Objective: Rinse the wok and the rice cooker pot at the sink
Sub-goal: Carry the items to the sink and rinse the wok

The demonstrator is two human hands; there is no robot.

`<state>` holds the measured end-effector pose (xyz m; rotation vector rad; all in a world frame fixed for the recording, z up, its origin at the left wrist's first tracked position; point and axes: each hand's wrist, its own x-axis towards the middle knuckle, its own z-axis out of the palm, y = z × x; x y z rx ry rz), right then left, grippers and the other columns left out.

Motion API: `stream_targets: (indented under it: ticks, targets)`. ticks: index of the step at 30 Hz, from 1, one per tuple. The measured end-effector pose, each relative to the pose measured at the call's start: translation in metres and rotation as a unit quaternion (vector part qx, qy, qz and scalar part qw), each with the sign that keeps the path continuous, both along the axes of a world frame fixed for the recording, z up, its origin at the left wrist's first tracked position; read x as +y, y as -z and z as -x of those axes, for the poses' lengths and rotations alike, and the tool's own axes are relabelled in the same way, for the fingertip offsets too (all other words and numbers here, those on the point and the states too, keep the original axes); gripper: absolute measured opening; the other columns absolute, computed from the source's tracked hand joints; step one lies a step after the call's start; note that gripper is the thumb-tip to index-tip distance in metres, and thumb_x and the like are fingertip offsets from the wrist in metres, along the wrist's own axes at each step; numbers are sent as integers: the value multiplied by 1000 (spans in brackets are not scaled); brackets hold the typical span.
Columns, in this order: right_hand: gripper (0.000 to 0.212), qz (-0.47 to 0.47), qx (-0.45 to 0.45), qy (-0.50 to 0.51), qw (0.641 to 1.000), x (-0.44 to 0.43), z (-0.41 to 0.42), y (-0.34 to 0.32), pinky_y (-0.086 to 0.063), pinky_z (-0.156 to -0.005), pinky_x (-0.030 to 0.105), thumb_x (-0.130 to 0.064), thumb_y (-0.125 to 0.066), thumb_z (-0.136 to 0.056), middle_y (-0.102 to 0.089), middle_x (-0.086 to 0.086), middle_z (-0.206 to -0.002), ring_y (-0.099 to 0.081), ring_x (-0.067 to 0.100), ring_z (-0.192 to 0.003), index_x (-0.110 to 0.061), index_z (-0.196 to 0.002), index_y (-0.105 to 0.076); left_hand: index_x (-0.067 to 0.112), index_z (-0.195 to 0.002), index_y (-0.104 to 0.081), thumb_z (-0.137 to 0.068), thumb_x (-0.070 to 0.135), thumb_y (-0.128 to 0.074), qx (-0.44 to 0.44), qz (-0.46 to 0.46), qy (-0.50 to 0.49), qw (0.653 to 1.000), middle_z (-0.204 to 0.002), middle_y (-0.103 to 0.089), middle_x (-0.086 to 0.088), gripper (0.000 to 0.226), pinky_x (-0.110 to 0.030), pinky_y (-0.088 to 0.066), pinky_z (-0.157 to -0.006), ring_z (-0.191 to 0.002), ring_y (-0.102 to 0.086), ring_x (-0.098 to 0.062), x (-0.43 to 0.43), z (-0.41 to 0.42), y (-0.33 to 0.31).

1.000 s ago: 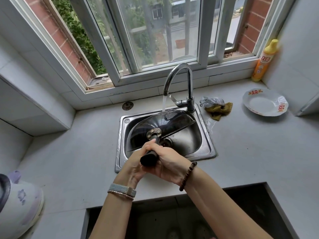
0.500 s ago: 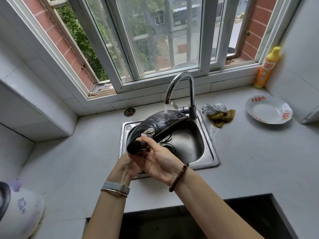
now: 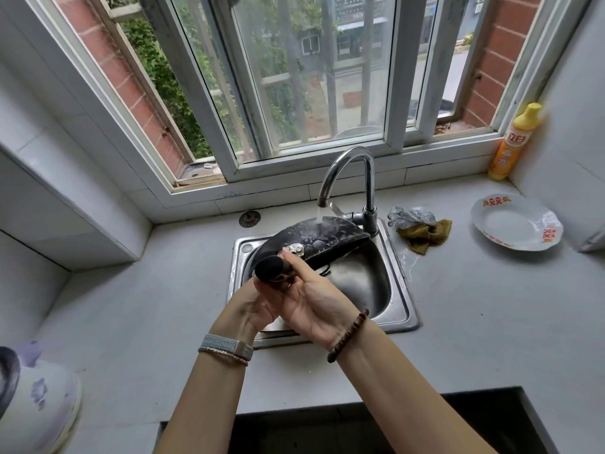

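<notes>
A dark wok (image 3: 314,235) is turned bottom-up over the steel sink (image 3: 402,303), and water from the running tap (image 3: 347,178) falls on its outer side. Both hands hold its black handle (image 3: 271,269) at the sink's left front. My right hand (image 3: 311,299) grips the handle from the right, thumb pointing up along it. My left hand (image 3: 252,309) grips it from below and is partly hidden behind the right one. The white rice cooker (image 3: 36,398) stands at the lower left edge; its pot is not visible.
A scouring pad and olive cloth (image 3: 422,229) lie right of the tap. A white plate (image 3: 517,222) and a yellow detergent bottle (image 3: 514,142) stand at the far right. A drain cover (image 3: 249,219) lies behind the sink. A dark counter opening (image 3: 360,427) is below.
The wok has been rolled over from inside-up to bottom-up under the stream, and its handle has risen and swung left. My head has moved closer.
</notes>
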<state>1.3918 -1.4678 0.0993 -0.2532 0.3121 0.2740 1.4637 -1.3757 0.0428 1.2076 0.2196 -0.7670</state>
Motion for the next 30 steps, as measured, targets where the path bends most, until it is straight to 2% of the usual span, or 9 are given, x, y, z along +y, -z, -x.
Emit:
stream_targets:
  ticks: [3,5,7,12,16,20,24,27,30]
  targets:
    - [31,-14,-3,4,1000,-4,-3,0,-59,-61,30,-20,-56,-93,-61,23,-90,-68,25,-71,5,-112,-52,15,-68,-75,-54,34,-79,2,33,-15,999,-81,-66,-2,24,-20,-48,-79,-75,-64,-9,-6,-6,4]
    - [31,-19,-11,9,1000,-8,-5,-2,-59,-62,30,-20,-56,-93,-61,23,-92,-68,25,-73,5,-112,-52,16,-55,-75,-59,22,-82,-16,33,-21,999,-70,-67,2,11,-17,-50,-70,-65,-65,-5,-10,-6,1]
    - [32,-26,-18,18,999,-11,-8,-3,-59,-63,30,-20,-55,-94,-61,22,-92,-68,25,-74,2,-116,-51,16,-48,-73,-55,33,-77,-25,43,-23,998,-64,-68,4,18,-13,-50,-62,-58,-65,-2,-16,-5,-7]
    - [30,-40,-15,24,999,-18,-16,-5,-59,-63,30,-22,-56,-94,-62,21,-91,-65,25,-79,-2,-116,-50,17,-43,-70,-96,30,-47,-17,23,-44,999,-56,-67,6,59,-12,-48,-49,-49,-63,1,-26,-11,-9]
    - [26,-50,-17,21,998,-21,-18,-8,-60,-64,30,-22,-57,-93,-63,22,-87,-65,26,-79,2,-103,-56,15,-69,-61,-98,28,-46,-3,20,-42,999,-50,-63,5,36,-14,-39,-34,-38,-55,-1,-33,-7,-21]
    - [28,-44,-16,24,999,-24,-18,-10,-59,-62,30,-22,-56,-94,-64,21,-84,-65,26,-78,5,-95,-58,14,-75,-59,-98,28,-46,-7,15,-33,999,-55,-66,4,30,-13,-47,-43,-47,-62,-1,-33,-11,-20]
    - [26,-44,-12,27,999,-22,-16,-10,-59,-61,30,-22,-55,-94,-62,22,-88,-65,26,-79,0,-108,-53,16,-56,-68,-97,30,-47,-5,2,-25,1000,-56,-64,6,49,-12,-45,-43,-46,-60,-1,-30,-11,-14]
    - [27,-31,-11,14,999,-17,-12,-7,-59,-61,30,-22,-54,-95,-62,22,-88,-67,26,-73,1,-110,-52,16,-54,-68,-90,31,-52,-8,-2,-21,1000,-56,-63,5,42,-13,-43,-47,-48,-58,-2,-23,-4,-13]
    - [27,-1,-15,-12,1000,-9,-3,-4,-59,-63,29,-21,-52,-95,-64,20,-84,-68,24,-68,5,-97,-57,15,-55,-70,-78,32,-58,7,-5,-10,1000,-58,-64,2,31,-15,-46,-50,-52,-60,-5,-9,1,-11]
